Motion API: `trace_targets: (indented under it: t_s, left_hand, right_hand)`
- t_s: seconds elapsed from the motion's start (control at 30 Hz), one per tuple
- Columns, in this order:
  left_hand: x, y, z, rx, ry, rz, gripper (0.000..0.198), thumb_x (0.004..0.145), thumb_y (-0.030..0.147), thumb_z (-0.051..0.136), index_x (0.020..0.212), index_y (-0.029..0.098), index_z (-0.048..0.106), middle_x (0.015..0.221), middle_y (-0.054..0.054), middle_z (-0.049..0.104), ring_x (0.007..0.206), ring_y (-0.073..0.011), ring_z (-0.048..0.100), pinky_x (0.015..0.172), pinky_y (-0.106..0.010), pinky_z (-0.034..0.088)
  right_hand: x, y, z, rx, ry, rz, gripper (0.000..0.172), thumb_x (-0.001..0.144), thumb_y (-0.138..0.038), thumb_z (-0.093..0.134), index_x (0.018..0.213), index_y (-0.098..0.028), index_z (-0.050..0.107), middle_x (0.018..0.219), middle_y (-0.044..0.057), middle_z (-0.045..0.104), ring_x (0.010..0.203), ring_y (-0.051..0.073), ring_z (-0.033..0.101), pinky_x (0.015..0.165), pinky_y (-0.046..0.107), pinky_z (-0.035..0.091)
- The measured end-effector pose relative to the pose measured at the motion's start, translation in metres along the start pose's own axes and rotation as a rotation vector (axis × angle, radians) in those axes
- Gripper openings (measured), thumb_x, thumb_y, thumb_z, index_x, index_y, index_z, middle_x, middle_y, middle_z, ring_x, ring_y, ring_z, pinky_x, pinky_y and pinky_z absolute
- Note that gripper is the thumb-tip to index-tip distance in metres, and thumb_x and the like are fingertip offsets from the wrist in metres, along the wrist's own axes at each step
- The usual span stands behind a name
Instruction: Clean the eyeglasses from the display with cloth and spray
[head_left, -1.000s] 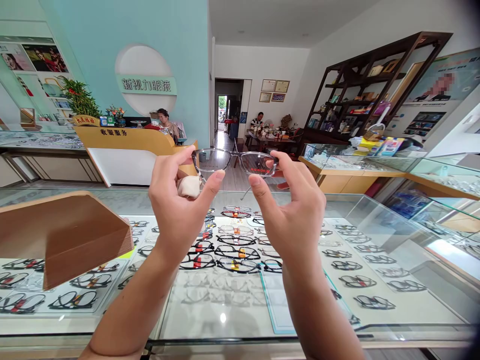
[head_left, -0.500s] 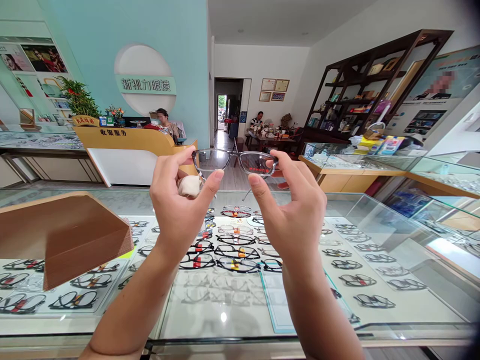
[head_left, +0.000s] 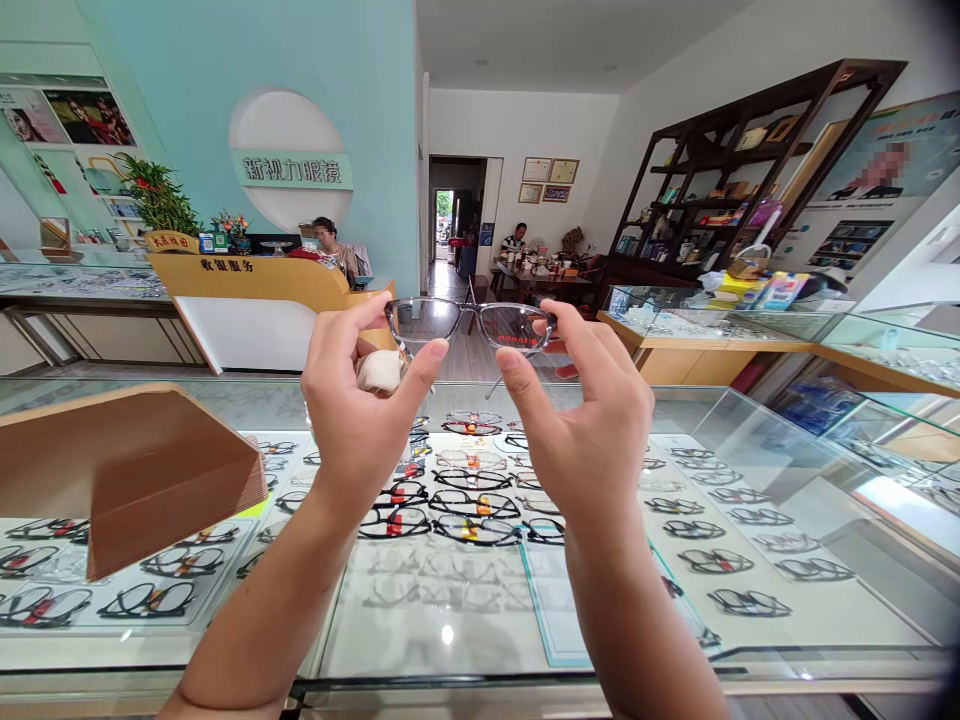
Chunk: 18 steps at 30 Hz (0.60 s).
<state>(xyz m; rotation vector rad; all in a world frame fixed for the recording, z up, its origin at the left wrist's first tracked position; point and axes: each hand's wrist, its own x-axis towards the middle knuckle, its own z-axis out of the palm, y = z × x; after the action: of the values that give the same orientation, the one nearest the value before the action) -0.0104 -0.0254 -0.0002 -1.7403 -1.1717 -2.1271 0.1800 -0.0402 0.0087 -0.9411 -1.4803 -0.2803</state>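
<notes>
A pair of eyeglasses (head_left: 469, 306) with a dark, partly clear frame is held up level above the glass counter. My left hand (head_left: 356, 390) pinches its left rim between thumb and fingers. A folded whitish cloth (head_left: 380, 372) is tucked in that same hand. On the right rim, the thumb and fingers of my right hand (head_left: 581, 410) are closed. Red lettering shows on the right lens. One thin temple hangs down behind the frame; the rest of the temples is mostly hidden by my hands. Beneath, rows of eyeglasses (head_left: 476, 530) lie inside the display case.
A brown box-like stand (head_left: 172, 480) rests on the counter at left. The glass counter (head_left: 420, 650) spans the foreground. Beyond are a yellow cashier desk (head_left: 262, 285) with a person behind it, another person at a far table, a dark shelf (head_left: 705, 170) and more display cases (head_left: 675, 340).
Almost nothing differs. Both hands hold the eyeglasses in the same place, with only a very slight shift of the frame.
</notes>
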Motion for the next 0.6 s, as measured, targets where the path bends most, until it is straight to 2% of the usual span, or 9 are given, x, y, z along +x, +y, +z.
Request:
trace_targets:
  t_s: [0.23,0.43,0.6]
  left_hand:
    - [0.0,-0.002,0.0,0.005,-0.008,-0.003,0.052,0.093,0.058,0.089,0.134,0.029,0.077,0.112,-0.008,0.07,0.081,-0.0181,0.063,0.072,-0.036,0.056]
    - [0.002,-0.008,0.003,0.012,0.009,0.046,0.058,0.092,0.057,0.091,0.141,0.03,0.074,0.122,-0.008,0.07,0.092,-0.0206,0.067,0.081,-0.039,0.06]
    - [0.003,-0.013,0.007,0.016,0.003,0.058,0.062,0.092,0.056,0.091,0.143,0.028,0.072,0.128,-0.009,0.072,0.094,-0.0205,0.068,0.082,-0.038,0.06]
  right_hand:
    - [0.0,0.0,0.0,-0.006,-0.012,0.015,0.045,0.104,-0.05,0.074,0.142,-0.026,0.074,0.119,0.01,0.082,0.103,0.026,0.075,0.091,0.046,0.062]
    - [0.001,0.008,0.006,0.032,-0.06,0.034,0.048,0.104,-0.049,0.074,0.147,-0.027,0.071,0.132,0.013,0.081,0.119,0.029,0.077,0.095,0.048,0.064]
    - [0.001,0.016,0.014,0.047,-0.047,0.001,0.049,0.104,-0.046,0.074,0.149,-0.026,0.068,0.139,0.015,0.079,0.127,0.032,0.076,0.102,0.054,0.066]
